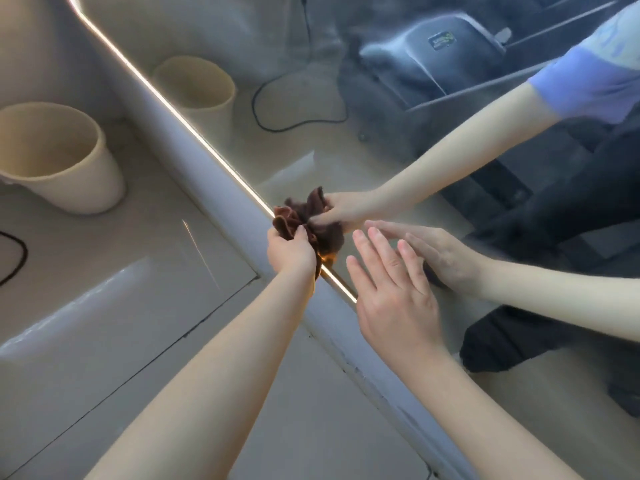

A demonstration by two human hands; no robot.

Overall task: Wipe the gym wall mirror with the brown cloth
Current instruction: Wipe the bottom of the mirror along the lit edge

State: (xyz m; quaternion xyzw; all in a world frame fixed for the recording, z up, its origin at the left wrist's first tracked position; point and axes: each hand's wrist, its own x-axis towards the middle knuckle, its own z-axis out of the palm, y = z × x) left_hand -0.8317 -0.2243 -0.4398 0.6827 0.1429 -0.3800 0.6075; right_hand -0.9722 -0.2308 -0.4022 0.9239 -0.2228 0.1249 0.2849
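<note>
My left hand [289, 252] grips a bunched brown cloth [292, 221] and holds it against the lower left edge of the wall mirror [398, 140], right at the lit strip along the frame. My right hand [391, 289] is flat with straight fingers, its fingertips touching the glass just right of the cloth. Both hands and the cloth are doubled as reflections in the mirror.
A cream bucket [59, 157] stands on the floor left of the mirror, with its reflection in the glass. A black cable [14, 258] lies at the far left. The mirror's pale frame [214, 168] runs diagonally. Dark gym equipment shows only as a reflection.
</note>
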